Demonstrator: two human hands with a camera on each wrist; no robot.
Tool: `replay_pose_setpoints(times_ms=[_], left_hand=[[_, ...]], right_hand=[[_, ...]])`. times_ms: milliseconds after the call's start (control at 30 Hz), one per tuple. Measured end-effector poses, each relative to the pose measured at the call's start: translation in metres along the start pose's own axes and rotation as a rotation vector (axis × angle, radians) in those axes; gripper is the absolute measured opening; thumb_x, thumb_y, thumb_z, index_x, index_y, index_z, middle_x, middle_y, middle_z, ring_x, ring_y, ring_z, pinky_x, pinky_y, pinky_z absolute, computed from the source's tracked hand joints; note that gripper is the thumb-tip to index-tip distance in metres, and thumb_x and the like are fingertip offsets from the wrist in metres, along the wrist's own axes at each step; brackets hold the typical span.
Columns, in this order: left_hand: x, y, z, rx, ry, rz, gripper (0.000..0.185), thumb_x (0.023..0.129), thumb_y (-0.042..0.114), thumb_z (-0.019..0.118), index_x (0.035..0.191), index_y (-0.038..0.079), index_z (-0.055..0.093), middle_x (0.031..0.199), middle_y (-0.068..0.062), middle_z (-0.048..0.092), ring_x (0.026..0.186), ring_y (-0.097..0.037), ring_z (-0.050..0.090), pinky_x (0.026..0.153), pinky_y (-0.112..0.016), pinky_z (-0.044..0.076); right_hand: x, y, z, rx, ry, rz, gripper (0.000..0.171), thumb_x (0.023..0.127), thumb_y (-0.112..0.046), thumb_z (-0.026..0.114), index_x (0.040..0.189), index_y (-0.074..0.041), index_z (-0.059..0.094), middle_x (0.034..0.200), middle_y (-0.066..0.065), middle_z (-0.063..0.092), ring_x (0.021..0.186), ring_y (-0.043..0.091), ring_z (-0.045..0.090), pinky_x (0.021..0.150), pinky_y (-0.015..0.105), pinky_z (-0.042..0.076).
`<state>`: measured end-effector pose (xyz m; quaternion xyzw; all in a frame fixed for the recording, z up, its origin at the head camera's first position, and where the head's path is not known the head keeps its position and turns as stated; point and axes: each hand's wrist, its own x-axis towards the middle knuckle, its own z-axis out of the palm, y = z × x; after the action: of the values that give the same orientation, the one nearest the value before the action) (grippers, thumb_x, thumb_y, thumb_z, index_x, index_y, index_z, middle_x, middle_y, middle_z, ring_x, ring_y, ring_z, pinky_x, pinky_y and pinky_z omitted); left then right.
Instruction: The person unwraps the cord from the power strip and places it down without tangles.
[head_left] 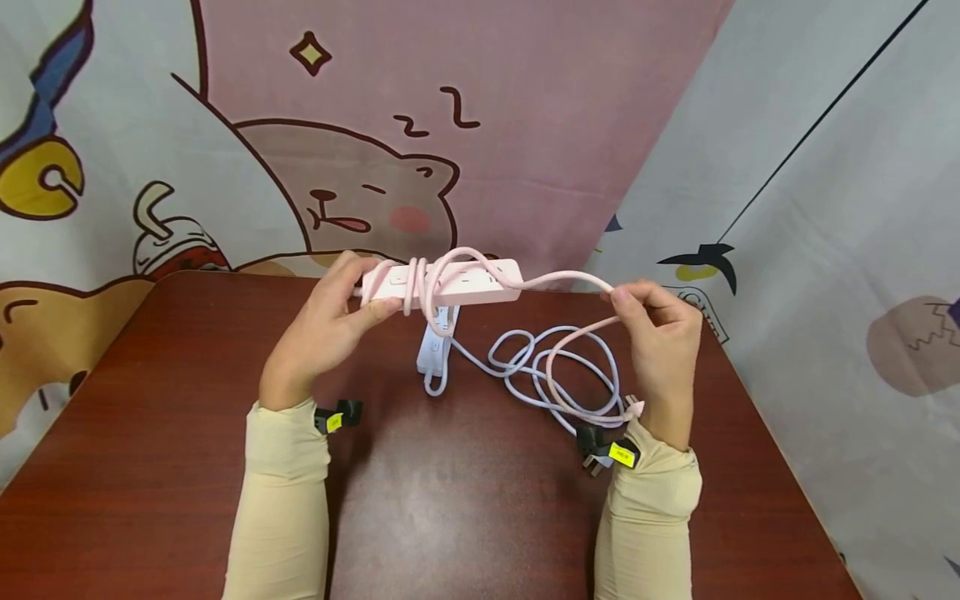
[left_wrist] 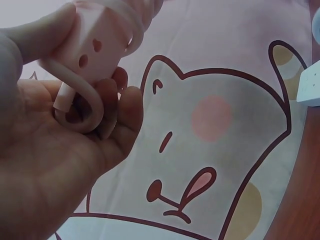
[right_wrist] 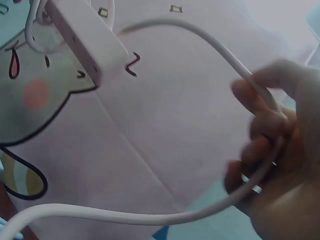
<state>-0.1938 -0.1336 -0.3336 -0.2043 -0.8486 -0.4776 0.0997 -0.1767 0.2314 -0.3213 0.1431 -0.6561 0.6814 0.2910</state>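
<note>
A pink power strip (head_left: pixel 491 285) is held up above the table, with its own pink cord (head_left: pixel 566 277) wound several times around its left half and middle. My left hand (head_left: pixel 318 333) grips the strip's left end, thumb on the near side; a bend of cord lies by its fingers in the left wrist view. To the right, my right hand (head_left: pixel 663 350) pinches the cord between thumb and fingers, and the length between hand and strip sags slightly. From there the cord drops to the table, ending in a pink plug (head_left: pixel 633 407) near the right wrist.
A pale blue power strip (head_left: pixel 432 354) lies on the brown table (head_left: pixel 450 517) behind and below the raised one. Its cord (head_left: pixel 517 367) sprawls in loose loops to the right, down to a plug (head_left: pixel 597 462) by the right sleeve. A cartoon-printed cloth (head_left: pixel 540 125) hangs behind the table.
</note>
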Motion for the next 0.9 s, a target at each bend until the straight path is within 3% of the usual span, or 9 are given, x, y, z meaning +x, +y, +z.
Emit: replay_pose_setpoints(times_ms=[233,400,533,667,800,900], left_hand=[[0.0,0.001,0.0,-0.013,0.007,-0.019,0.039,0.098,0.019,0.069,0.133,0.004,0.059,0.116,-0.011,0.054,0.101,-0.015,0.049,0.087,-0.02,0.04],[0.002,-0.001,0.003,0.0,-0.016,-0.012,0.037,0.098,0.02,0.069,0.131,0.008,0.06,0.116,-0.01,0.055,0.103,-0.015,0.051,0.089,-0.024,0.041],[0.003,-0.001,0.006,0.008,-0.048,-0.011,0.036,0.099,0.019,0.067,0.133,0.009,0.06,0.114,-0.009,0.054,0.103,-0.016,0.052,0.089,-0.026,0.043],[0.004,0.003,0.01,-0.01,-0.076,0.011,0.036,0.098,0.015,0.067,0.132,0.008,0.06,0.116,-0.009,0.054,0.104,-0.016,0.051,0.089,-0.024,0.044],[0.005,0.005,0.016,-0.01,-0.117,0.047,0.035,0.095,0.013,0.07,0.129,0.01,0.061,0.114,-0.006,0.053,0.102,-0.015,0.051,0.087,-0.028,0.045],[0.005,0.007,0.021,0.023,-0.152,0.07,0.035,0.094,0.013,0.071,0.127,0.011,0.061,0.112,-0.005,0.052,0.099,-0.015,0.051,0.086,-0.031,0.045]], right_hand=[[-0.005,-0.009,-0.007,-0.188,-0.279,0.059,0.006,0.092,0.005,0.068,0.093,0.006,0.074,0.077,-0.002,0.074,0.07,0.007,0.064,0.066,0.017,0.05],[-0.007,-0.019,-0.002,-0.347,-0.42,0.076,0.015,0.093,0.0,0.068,0.107,0.0,0.074,0.08,-0.002,0.07,0.07,0.006,0.065,0.066,0.017,0.052],[-0.009,-0.024,0.004,-0.446,-0.458,0.025,0.022,0.095,-0.006,0.069,0.116,-0.009,0.074,0.095,-0.002,0.074,0.081,0.003,0.066,0.072,0.016,0.051],[-0.01,-0.026,0.014,-0.432,-0.467,-0.016,0.028,0.097,-0.003,0.067,0.123,-0.007,0.072,0.106,0.007,0.074,0.092,0.002,0.068,0.079,0.015,0.053],[-0.012,-0.025,0.027,-0.493,-0.519,-0.064,0.036,0.096,-0.006,0.069,0.131,-0.01,0.068,0.118,0.006,0.072,0.103,0.009,0.065,0.085,0.015,0.05],[-0.014,-0.021,0.037,-0.564,-0.573,-0.12,0.042,0.095,-0.01,0.072,0.136,-0.013,0.065,0.126,0.005,0.07,0.109,0.018,0.062,0.09,0.023,0.049]])
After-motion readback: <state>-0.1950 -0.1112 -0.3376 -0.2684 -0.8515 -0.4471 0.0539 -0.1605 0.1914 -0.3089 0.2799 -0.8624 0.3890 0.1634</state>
